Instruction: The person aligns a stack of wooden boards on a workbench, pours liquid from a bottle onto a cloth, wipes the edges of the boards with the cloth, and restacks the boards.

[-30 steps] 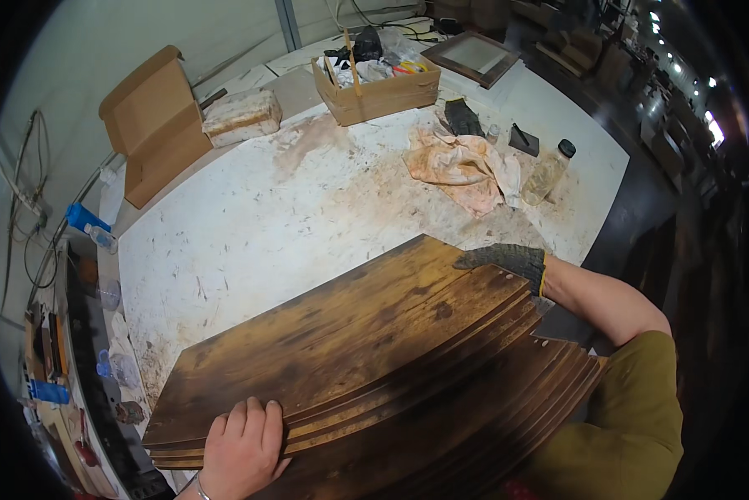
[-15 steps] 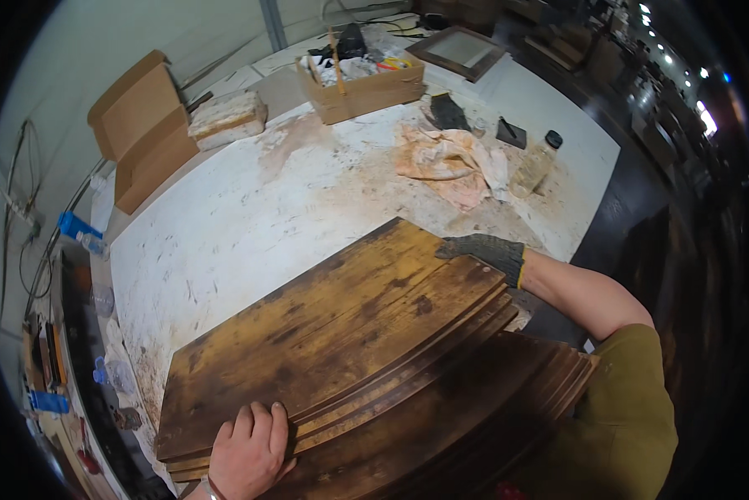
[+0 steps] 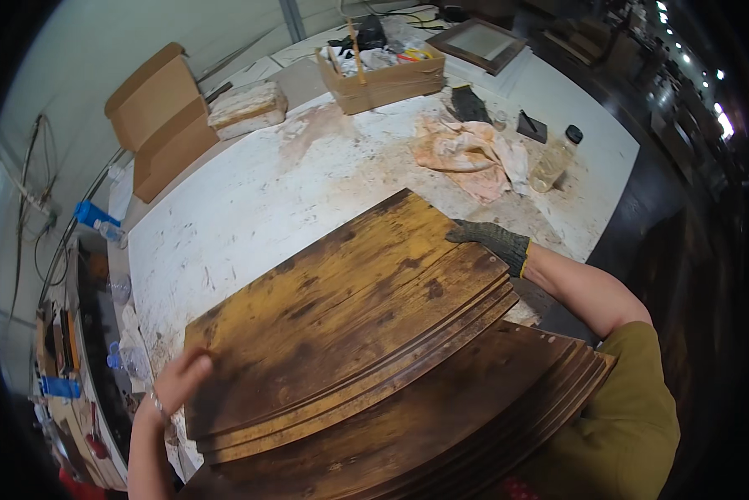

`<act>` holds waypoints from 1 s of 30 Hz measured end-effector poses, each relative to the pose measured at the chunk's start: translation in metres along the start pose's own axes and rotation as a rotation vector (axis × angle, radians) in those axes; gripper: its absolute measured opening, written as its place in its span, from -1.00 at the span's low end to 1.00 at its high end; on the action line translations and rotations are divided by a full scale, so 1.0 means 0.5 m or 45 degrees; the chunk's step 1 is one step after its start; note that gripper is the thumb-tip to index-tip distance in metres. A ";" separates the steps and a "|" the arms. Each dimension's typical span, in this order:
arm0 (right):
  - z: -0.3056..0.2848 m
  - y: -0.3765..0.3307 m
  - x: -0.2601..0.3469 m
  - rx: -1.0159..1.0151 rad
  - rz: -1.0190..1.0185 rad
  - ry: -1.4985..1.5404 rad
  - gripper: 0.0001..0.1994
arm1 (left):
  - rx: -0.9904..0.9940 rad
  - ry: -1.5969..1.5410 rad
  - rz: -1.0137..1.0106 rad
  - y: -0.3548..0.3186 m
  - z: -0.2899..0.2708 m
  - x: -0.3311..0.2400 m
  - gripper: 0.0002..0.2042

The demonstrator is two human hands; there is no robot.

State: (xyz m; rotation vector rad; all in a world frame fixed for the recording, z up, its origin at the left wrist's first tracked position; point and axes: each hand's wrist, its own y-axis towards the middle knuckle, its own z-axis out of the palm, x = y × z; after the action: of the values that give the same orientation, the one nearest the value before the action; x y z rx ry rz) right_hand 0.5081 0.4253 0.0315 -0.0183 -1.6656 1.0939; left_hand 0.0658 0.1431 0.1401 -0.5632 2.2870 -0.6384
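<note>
A stack of dark brown wooden boards (image 3: 441, 417) with curved edges lies at the near edge of the white worktable (image 3: 249, 208). The top few boards (image 3: 341, 308), worn and yellowish, sit shifted up and left over the rest. My left hand (image 3: 179, 379) is bare and grips the left end of the top boards. My right hand (image 3: 491, 240), in a dark knitted glove with a yellow cuff, holds their far right corner.
On the table lie a crumpled stained cloth (image 3: 466, 150), a plastic bottle (image 3: 554, 162), a cardboard tray of tools (image 3: 383, 71), an open cardboard box (image 3: 158, 117) and a wrapped bundle (image 3: 245, 107). A cluttered shelf (image 3: 66, 358) runs along the left.
The top boards have slid further onto the table, away from the lower stack. My left hand moved from the near edge to the left end; my right hand followed the far corner.
</note>
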 end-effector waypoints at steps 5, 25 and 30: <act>0.037 0.018 0.014 0.063 -0.042 0.033 -0.18 | -0.226 0.347 -0.698 0.065 0.025 0.463 -0.27; 0.017 0.064 -0.034 0.025 -0.304 0.053 -0.24 | -0.686 -0.526 -0.592 0.136 0.068 0.284 -0.09; 0.014 0.045 -0.014 -0.121 -0.235 -0.351 -0.21 | -0.654 -0.559 -0.512 0.158 0.063 0.318 -0.14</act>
State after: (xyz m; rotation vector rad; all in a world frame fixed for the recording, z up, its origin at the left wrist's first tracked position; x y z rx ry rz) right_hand 0.4948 0.4302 0.0117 0.2301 -1.9225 0.9077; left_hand -0.0352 0.1087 -0.0054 -1.2912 1.9160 -0.0697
